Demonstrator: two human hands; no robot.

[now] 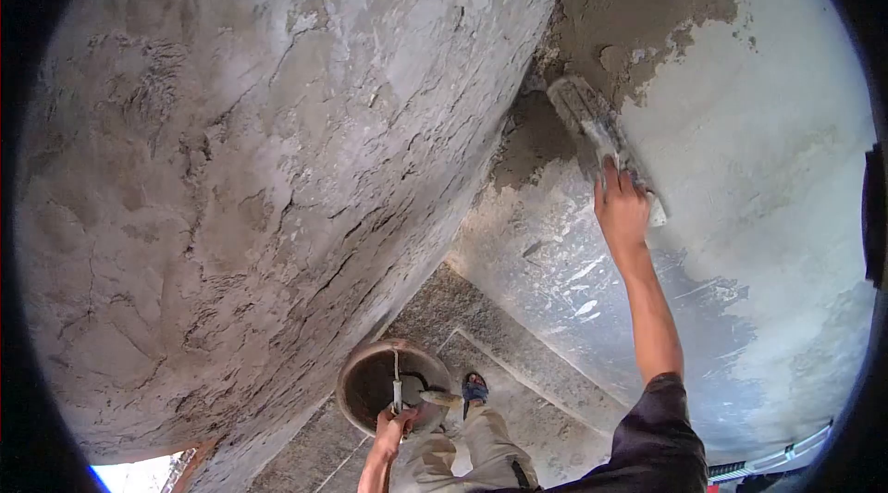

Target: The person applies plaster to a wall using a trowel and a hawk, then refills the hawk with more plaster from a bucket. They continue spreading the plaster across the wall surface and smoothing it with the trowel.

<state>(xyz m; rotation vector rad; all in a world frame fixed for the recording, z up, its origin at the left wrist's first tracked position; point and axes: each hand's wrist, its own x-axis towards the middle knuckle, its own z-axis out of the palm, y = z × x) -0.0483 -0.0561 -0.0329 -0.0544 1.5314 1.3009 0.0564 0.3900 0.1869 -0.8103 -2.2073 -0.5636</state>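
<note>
Head | right hand: float grey, mortar-caked | left hand: round pan

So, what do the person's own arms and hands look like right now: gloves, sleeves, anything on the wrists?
Both hands are bare, no gloves. The right hand tops a bare forearm; a dark short sleeve starts near the elbow. The left hand and forearm are bare too, sleeve out of view. No watch or band shows.
</note>
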